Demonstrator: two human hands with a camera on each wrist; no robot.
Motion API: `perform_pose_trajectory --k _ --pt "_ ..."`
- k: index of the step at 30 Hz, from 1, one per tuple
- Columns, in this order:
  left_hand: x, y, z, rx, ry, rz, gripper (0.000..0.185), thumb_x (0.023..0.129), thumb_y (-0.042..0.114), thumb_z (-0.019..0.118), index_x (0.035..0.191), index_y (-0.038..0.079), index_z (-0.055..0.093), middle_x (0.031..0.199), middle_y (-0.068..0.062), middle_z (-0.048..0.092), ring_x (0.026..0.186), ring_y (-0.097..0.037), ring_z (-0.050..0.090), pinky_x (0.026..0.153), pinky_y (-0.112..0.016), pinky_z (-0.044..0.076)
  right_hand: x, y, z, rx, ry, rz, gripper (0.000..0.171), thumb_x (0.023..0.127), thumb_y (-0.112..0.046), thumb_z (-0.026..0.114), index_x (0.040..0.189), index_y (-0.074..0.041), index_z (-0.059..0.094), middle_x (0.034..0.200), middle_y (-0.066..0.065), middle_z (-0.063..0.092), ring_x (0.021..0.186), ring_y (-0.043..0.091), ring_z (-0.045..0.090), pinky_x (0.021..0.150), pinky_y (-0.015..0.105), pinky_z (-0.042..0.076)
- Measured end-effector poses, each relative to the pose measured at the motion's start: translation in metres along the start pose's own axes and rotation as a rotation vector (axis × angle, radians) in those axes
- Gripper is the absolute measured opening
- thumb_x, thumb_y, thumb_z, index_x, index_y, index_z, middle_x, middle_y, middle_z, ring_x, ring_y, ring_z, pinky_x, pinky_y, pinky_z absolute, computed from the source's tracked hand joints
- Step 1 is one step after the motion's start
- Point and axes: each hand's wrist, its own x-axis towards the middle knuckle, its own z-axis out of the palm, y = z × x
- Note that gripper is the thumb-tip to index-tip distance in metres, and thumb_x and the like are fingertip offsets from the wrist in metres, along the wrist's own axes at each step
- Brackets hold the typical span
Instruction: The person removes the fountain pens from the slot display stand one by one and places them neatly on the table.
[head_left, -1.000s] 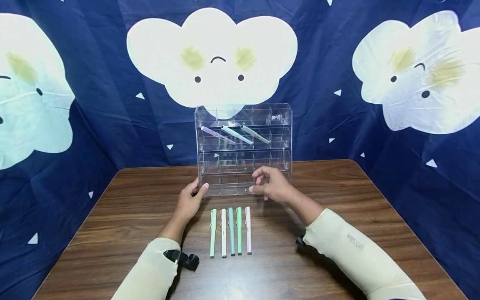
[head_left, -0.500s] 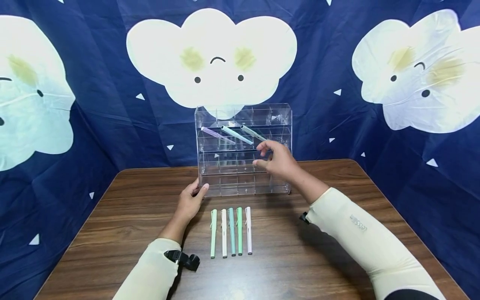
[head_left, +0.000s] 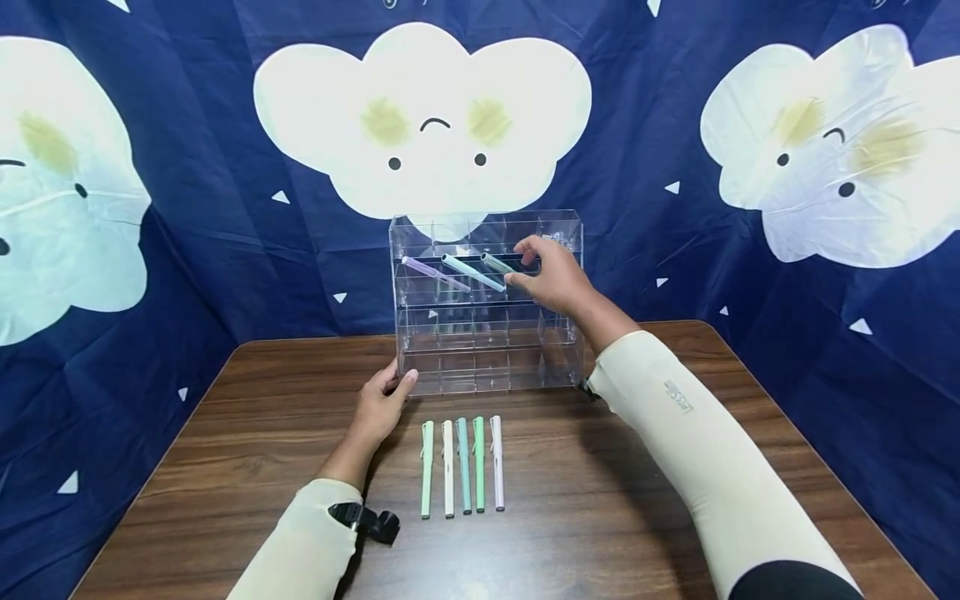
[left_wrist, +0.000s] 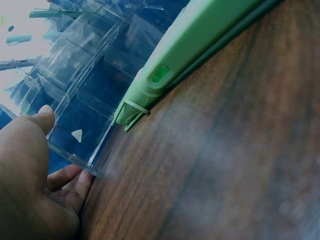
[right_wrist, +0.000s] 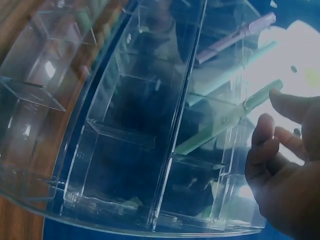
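Note:
A clear acrylic organizer [head_left: 486,333] with rows of small compartments stands at the table's far middle. Three pens lie slanted in its second row from the top: purple [head_left: 427,268], pale teal [head_left: 468,271] and grey-green [head_left: 497,263]. My right hand [head_left: 551,279] is raised to that row, index finger above and thumb below the near end of the grey-green pen [right_wrist: 225,120]; a fingertip [right_wrist: 282,97] is at its end, with no closed pinch visible. My left hand [head_left: 382,400] grips the organizer's lower left corner [left_wrist: 75,157], thumb [left_wrist: 42,117] on the front.
Several pastel pens [head_left: 461,467] lie side by side on the wooden table [head_left: 225,433] in front of the organizer; the green one [left_wrist: 200,35] is nearest my left hand. A blue cloud-print cloth [head_left: 187,167] hangs behind and around the table.
My right hand rose from the organizer's bottom row to the second row from the top, reaching the grey-green pen. The left hand stayed on the corner.

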Motion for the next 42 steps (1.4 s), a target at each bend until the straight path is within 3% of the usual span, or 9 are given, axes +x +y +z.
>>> perform_pose_trajectory --k 4,10,15,21,24,29,42 --pt "0.0 -0.002 0.0 0.002 0.007 0.008 0.059 0.11 0.037 0.068 0.165 0.021 0.051 0.144 -0.024 0.069 0.122 -0.036 0.073 0.096 -0.034 0.057 0.01 0.002 0.003 0.041 -0.038 0.016 0.052 0.104 -0.03 0.078 0.149 -0.01 0.061 0.139 0.013 0.061 0.092 0.034 0.073 0.083 0.047 0.062" --pt "0.001 -0.003 -0.001 0.002 0.017 0.008 0.059 0.11 0.037 0.069 0.164 0.02 0.053 0.142 -0.023 0.07 0.122 -0.036 0.073 0.097 -0.034 0.056 0.016 0.006 0.013 0.038 -0.042 0.026 0.049 0.105 -0.029 0.077 0.149 -0.013 0.062 0.142 0.014 0.06 0.087 0.036 0.075 0.072 0.042 0.065" --pt "-0.001 -0.002 -0.001 -0.001 0.015 -0.002 0.058 0.11 0.037 0.067 0.164 0.021 0.051 0.143 -0.022 0.07 0.12 -0.034 0.073 0.092 -0.028 0.056 0.022 0.007 0.02 0.036 -0.071 0.083 0.05 0.106 -0.032 0.075 0.151 -0.015 0.06 0.145 0.012 0.06 0.078 0.033 0.073 0.069 0.041 0.062" --pt "-0.001 -0.002 0.0 -0.009 0.023 0.003 0.058 0.11 0.036 0.068 0.164 0.021 0.052 0.14 -0.023 0.071 0.117 -0.034 0.073 0.089 -0.024 0.055 0.026 0.007 0.021 0.103 -0.093 0.117 0.044 0.107 -0.029 0.074 0.148 -0.016 0.063 0.145 0.013 0.06 0.06 0.023 0.062 0.074 0.053 0.062" --pt "-0.001 -0.002 0.001 -0.013 0.016 0.004 0.058 0.11 0.035 0.068 0.164 0.02 0.052 0.142 -0.024 0.069 0.12 -0.036 0.073 0.087 -0.021 0.054 0.027 0.008 0.021 0.135 -0.09 0.126 0.038 0.107 -0.025 0.074 0.143 -0.014 0.067 0.141 0.013 0.062 0.055 0.02 0.06 0.072 0.052 0.062" --pt "-0.001 -0.003 0.001 -0.023 0.013 -0.004 0.059 0.11 0.034 0.069 0.164 0.02 0.052 0.143 -0.024 0.068 0.123 -0.037 0.072 0.084 -0.017 0.052 0.028 0.008 0.022 0.144 -0.082 0.137 0.032 0.106 -0.024 0.074 0.137 -0.013 0.073 0.135 0.01 0.065 0.051 0.016 0.059 0.06 0.037 0.058" --pt "0.0 -0.002 0.0 -0.008 0.003 -0.003 0.059 0.11 0.039 0.067 0.165 0.023 0.05 0.144 -0.023 0.068 0.126 -0.036 0.072 0.093 -0.029 0.056 0.031 0.0 0.013 0.164 -0.007 0.133 0.029 0.107 -0.023 0.073 0.135 -0.017 0.075 0.13 0.008 0.066 0.05 0.016 0.059 0.055 0.033 0.054"
